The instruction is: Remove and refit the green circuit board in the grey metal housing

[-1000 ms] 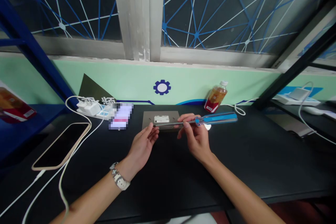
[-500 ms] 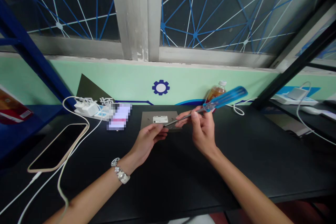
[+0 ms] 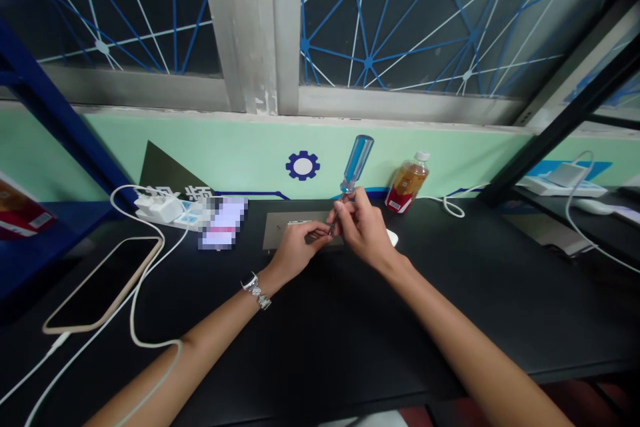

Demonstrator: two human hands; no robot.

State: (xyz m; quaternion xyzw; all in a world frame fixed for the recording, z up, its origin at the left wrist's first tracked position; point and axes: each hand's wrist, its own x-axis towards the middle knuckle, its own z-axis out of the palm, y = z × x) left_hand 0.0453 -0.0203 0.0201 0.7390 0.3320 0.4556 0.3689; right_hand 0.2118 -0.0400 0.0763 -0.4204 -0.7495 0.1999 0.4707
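The right hand [image 3: 364, 223] holds a screwdriver [image 3: 358, 159] by its thin metal rod, just under the see-through blue handle. The screwdriver leans a little, with its handle up and its tip down by the left hand [image 3: 300, 245]. The left hand has its fingers bent close around the tip, but I cannot tell if they pinch it. Both hands are in front of a flat grey box [image 3: 273, 232] on the black bench [image 3: 480, 307]. A drink bottle [image 3: 406, 185] stands behind the right hand, and a big phone [image 3: 104, 285] lies far to the left
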